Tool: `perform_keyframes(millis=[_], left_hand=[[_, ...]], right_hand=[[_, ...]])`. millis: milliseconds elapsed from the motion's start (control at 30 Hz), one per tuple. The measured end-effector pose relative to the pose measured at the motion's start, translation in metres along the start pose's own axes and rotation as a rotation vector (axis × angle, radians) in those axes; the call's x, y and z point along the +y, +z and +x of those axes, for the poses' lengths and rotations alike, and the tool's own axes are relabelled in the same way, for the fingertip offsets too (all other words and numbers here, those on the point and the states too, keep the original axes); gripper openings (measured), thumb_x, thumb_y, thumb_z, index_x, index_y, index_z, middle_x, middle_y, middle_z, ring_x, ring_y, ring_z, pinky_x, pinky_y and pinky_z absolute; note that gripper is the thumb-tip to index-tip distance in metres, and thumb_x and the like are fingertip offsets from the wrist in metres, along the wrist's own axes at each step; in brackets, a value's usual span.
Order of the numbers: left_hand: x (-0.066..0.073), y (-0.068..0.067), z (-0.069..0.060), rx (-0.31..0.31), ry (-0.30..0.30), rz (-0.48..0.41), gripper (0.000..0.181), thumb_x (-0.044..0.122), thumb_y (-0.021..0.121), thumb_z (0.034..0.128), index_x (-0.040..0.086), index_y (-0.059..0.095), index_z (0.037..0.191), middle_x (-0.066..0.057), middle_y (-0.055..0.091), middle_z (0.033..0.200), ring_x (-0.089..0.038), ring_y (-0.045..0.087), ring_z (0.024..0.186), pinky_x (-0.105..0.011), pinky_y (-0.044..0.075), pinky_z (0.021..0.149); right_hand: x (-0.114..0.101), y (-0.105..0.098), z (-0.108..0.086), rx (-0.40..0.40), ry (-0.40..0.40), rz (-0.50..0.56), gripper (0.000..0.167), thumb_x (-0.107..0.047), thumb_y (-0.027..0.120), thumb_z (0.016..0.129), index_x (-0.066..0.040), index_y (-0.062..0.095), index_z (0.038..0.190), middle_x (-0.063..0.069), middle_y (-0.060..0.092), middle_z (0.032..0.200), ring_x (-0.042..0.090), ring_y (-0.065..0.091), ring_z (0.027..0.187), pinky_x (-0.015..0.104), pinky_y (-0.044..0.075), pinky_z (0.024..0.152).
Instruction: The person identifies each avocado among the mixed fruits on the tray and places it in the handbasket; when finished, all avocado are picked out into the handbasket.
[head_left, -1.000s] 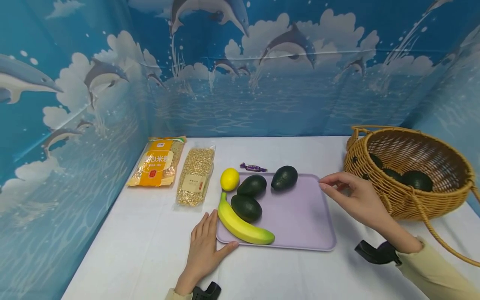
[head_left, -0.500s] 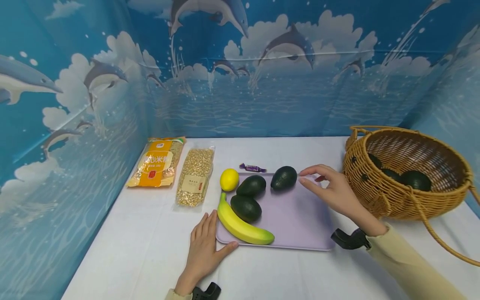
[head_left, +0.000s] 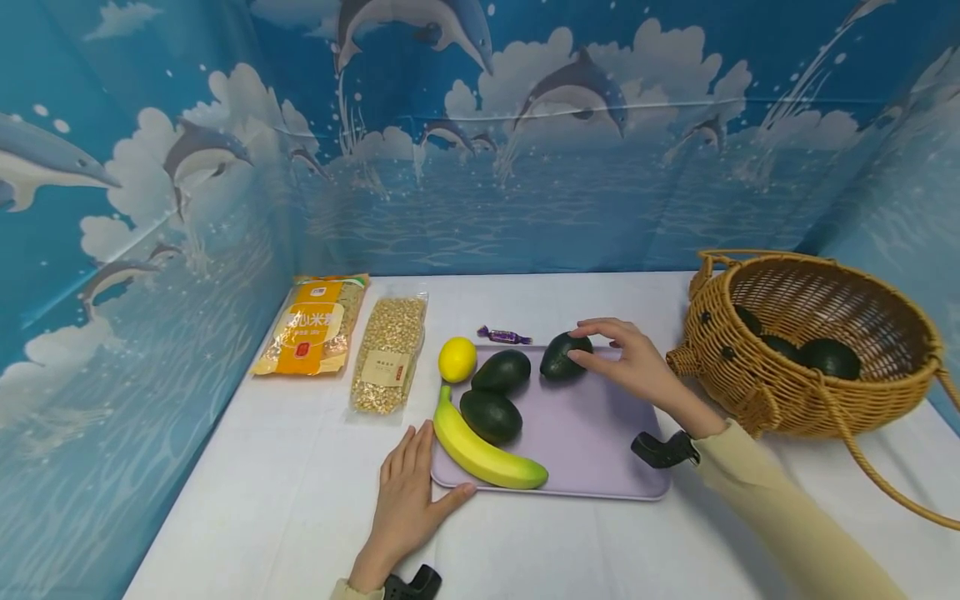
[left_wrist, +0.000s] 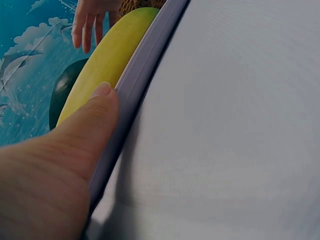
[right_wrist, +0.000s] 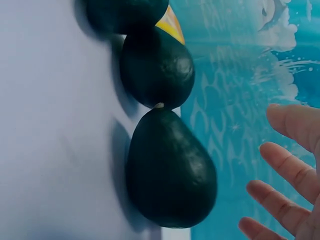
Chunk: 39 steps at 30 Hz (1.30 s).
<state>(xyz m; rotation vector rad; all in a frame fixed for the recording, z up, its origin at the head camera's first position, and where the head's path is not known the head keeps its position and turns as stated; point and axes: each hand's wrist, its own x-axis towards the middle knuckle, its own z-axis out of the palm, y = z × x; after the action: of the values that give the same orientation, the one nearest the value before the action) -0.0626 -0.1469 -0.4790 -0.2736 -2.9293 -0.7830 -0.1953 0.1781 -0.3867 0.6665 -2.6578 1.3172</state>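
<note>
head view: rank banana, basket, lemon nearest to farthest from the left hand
1. Banana: just right of the left hand, on the tray
2. Lemon: farther back, by the tray's far-left corner
3. Basket: far right, beyond the tray

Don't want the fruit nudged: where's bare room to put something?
Bare: the tray's front right, beside the banana; the tablecloth before the tray, right of the left hand. Crowded: the tray's left, by banana, lemon and two avocados; its back, by the right hand.

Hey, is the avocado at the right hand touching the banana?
Apart. The head view shows it: a bare stretch of purple tray lies between that avocado, by the right hand, and the banana.
</note>
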Motion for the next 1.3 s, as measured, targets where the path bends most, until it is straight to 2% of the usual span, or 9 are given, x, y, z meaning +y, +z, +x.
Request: perform_keyframes(millis=[333, 567, 767, 1033, 1300], left_hand=[[0.001, -0.001, -0.001, 0.006, 0.003, -0.006, 0.103, 0.069, 0.053, 0.0817, -0.001, 0.021, 0.149, -0.017, 0.024, 0.153, -0.034, 0.014, 0.140, -0.051, 0.012, 0.109], [0.002, -0.001, -0.001, 0.001, -0.003, -0.011, 0.103, 0.069, 0.053, 0.0816, -0.001, 0.021, 0.149, -0.017, 0.024, 0.153, -0.033, 0.013, 0.140, -0.051, 0.011, 0.109], [0.002, -0.001, -0.001, -0.002, -0.005, -0.014, 0.103, 0.069, 0.054, 0.0815, 0.000, 0.021, 0.149, -0.017, 0.024, 0.153, -0.033, 0.013, 0.140, -0.051, 0.011, 0.109], [0.002, -0.001, 0.000, 0.003, 0.003, -0.010, 0.103, 0.069, 0.054, 0.0816, -0.001, 0.021, 0.149, -0.017, 0.025, 0.152, -0.033, 0.014, 0.140, -0.051, 0.011, 0.109], [0.002, -0.002, 0.001, 0.010, 0.009, -0.006, 0.102, 0.068, 0.055, 0.0815, -0.002, 0.022, 0.149, -0.018, 0.025, 0.152, -0.033, 0.014, 0.140, -0.051, 0.012, 0.109]], right_hand=[[0.015, 0.013, 0.015, -0.073, -0.039, 0.020, 0.044, -0.022, 0.072, 0.086, -0.006, 0.061, 0.125, 0.017, 0.047, 0.138, 0.038, 0.036, 0.129, 0.061, 0.033, 0.096], [0.027, 0.021, 0.022, -0.134, -0.016, 0.017, 0.051, -0.025, 0.072, 0.086, -0.008, 0.057, 0.131, 0.016, 0.042, 0.142, 0.037, 0.032, 0.132, 0.058, 0.026, 0.103], [0.032, 0.024, 0.021, -0.182, 0.007, 0.031, 0.053, -0.027, 0.072, 0.086, -0.008, 0.055, 0.132, 0.020, 0.040, 0.143, 0.038, 0.032, 0.132, 0.057, 0.027, 0.103], [0.034, 0.025, 0.019, -0.174, -0.019, 0.015, 0.052, -0.026, 0.073, 0.085, -0.007, 0.056, 0.131, 0.016, 0.047, 0.134, 0.035, 0.041, 0.124, 0.054, 0.035, 0.098], [0.038, 0.025, 0.015, -0.156, 0.019, -0.024, 0.055, -0.032, 0.075, 0.082, -0.008, 0.058, 0.129, 0.012, 0.053, 0.127, 0.031, 0.047, 0.116, 0.049, 0.039, 0.093]])
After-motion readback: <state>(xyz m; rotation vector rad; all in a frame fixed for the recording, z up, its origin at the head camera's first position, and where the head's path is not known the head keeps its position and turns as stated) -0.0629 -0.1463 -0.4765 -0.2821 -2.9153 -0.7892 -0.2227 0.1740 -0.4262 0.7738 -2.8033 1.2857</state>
